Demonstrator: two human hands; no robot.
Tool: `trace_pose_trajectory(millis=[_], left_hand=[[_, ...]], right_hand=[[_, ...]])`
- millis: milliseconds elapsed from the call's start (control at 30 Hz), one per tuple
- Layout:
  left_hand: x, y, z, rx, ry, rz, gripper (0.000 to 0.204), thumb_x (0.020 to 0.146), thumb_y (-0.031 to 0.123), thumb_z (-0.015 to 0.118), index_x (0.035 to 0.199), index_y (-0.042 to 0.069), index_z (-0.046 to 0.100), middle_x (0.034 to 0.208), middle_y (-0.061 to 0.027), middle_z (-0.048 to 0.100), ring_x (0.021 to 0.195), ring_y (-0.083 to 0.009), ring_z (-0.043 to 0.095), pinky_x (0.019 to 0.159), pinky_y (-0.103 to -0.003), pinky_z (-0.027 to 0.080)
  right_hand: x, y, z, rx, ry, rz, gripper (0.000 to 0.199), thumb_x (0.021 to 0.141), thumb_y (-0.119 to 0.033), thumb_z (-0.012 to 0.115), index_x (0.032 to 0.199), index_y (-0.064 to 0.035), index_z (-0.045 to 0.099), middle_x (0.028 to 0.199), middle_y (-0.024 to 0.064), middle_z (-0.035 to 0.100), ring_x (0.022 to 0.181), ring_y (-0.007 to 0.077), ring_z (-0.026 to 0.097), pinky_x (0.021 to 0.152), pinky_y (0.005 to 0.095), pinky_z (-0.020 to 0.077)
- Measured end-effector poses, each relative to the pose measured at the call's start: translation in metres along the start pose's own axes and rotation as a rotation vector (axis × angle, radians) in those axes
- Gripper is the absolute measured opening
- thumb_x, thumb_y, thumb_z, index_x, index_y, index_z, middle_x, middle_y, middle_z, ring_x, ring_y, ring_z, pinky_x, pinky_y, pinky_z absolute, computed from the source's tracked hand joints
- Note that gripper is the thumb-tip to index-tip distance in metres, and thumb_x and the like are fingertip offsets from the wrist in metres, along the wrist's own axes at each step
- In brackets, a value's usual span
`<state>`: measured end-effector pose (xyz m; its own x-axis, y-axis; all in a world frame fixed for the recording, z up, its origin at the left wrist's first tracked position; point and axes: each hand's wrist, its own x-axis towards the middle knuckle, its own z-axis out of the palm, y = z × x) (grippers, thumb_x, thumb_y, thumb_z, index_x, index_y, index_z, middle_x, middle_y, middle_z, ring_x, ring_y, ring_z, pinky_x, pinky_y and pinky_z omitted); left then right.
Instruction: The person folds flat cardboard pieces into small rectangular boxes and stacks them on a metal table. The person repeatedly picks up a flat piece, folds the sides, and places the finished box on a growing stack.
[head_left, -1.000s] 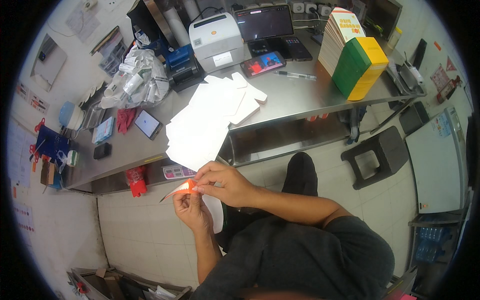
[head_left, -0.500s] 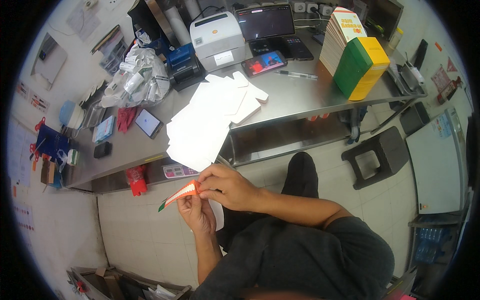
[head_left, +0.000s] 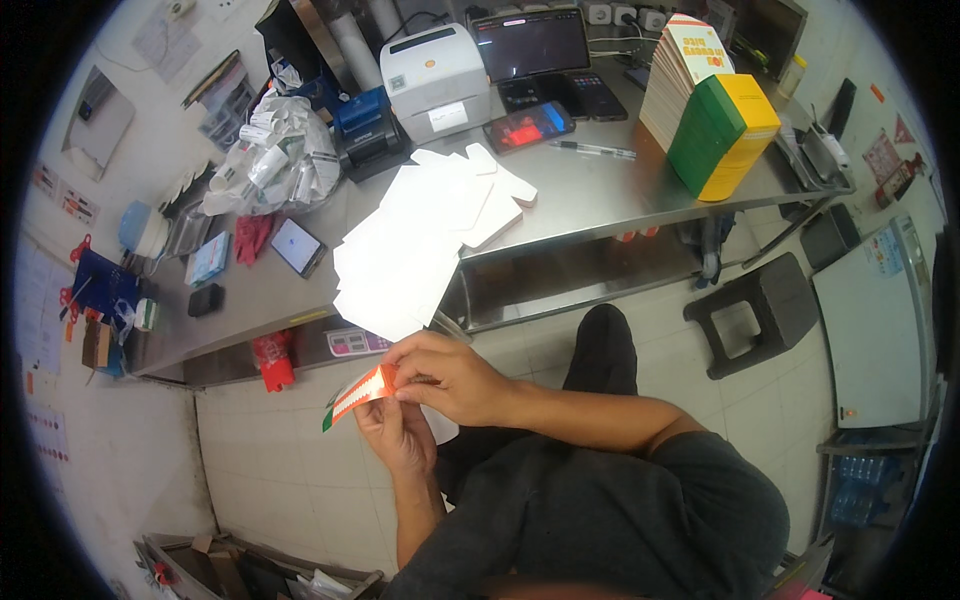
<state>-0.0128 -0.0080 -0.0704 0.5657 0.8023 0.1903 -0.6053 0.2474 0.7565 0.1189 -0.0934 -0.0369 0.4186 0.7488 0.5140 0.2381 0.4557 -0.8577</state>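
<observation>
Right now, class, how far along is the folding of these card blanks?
Done: a stack of folded green and yellow cartons stands on the steel table. In hand: the left hand and right hand pinch one orange and white blank. Left: white flat blanks spread on the table.

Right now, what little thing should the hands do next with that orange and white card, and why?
Probably press the fold flat. Both hands, left hand and right hand, pinch one end of the orange and white card, which looks bent there; its green tip hangs free.
</observation>
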Motion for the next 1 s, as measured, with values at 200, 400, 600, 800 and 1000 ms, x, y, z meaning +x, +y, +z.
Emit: trace_pose_trajectory(millis=[200, 400, 600, 800, 1000], left_hand=[[-0.007, 0.005, 0.0, -0.079, -0.019, 0.033, 0.033, 0.099, -0.001, 0.067, 0.13, -0.001, 0.056, 0.134, -0.0182, 0.064, 0.123, -0.0272, 0.065, 0.109, -0.044, 0.053], [-0.015, 0.011, -0.008, 0.485, 0.112, 0.269, 0.026, 0.091, -0.01, 0.065, 0.116, -0.001, 0.066, 0.124, -0.0169, 0.069, 0.113, -0.0283, 0.068, 0.106, -0.043, 0.051], [-0.002, 0.037, -0.022, 1.272, -0.196, 0.675, 0.025, 0.071, -0.018, 0.063, 0.087, 0.0, 0.071, 0.095, -0.0116, 0.075, 0.104, -0.0347, 0.07, 0.095, -0.042, 0.053], [0.014, 0.035, -0.016, 1.408, -0.264, 0.758, 0.028, 0.071, -0.018, 0.063, 0.088, 0.003, 0.07, 0.098, -0.009, 0.074, 0.11, -0.0351, 0.069, 0.107, -0.049, 0.049], [0.007, 0.029, 0.003, 1.925, -0.379, 0.565, 0.035, 0.082, 0.003, 0.068, 0.116, 0.01, 0.071, 0.121, -0.0138, 0.068, 0.118, -0.0396, 0.065, 0.115, -0.055, 0.044]], right_hand=[[0.002, 0.008, 0.003, -0.251, 0.019, -0.158, 0.024, 0.087, -0.009, 0.077, 0.105, -0.0022, 0.062, 0.117, 0.0133, 0.064, 0.106, 0.0316, 0.065, 0.091, 0.0428, 0.0534], [0.005, -0.005, -0.005, -0.056, -0.184, 0.012, 0.041, 0.093, -0.011, 0.075, 0.128, -0.0017, 0.056, 0.118, 0.015, 0.066, 0.109, 0.0269, 0.067, 0.094, 0.0392, 0.0546], [0.017, -0.018, -0.034, 0.361, 0.013, 0.383, 0.046, 0.104, -0.021, 0.068, 0.142, 0.0008, 0.052, 0.117, 0.0108, 0.068, 0.104, 0.0154, 0.067, 0.083, 0.0323, 0.058], [0.016, -0.016, -0.059, 0.26, 0.045, 0.639, 0.021, 0.108, -0.015, 0.059, 0.117, 0.0031, 0.063, 0.093, 0.0045, 0.071, 0.078, 0.0086, 0.068, 0.056, 0.0247, 0.0593], [0.0, 0.005, -0.043, 0.347, 0.228, 0.599, 0.022, 0.107, -0.009, 0.058, 0.124, 0.0052, 0.063, 0.099, 0.0096, 0.073, 0.081, 0.0128, 0.073, 0.065, 0.0285, 0.0623]])
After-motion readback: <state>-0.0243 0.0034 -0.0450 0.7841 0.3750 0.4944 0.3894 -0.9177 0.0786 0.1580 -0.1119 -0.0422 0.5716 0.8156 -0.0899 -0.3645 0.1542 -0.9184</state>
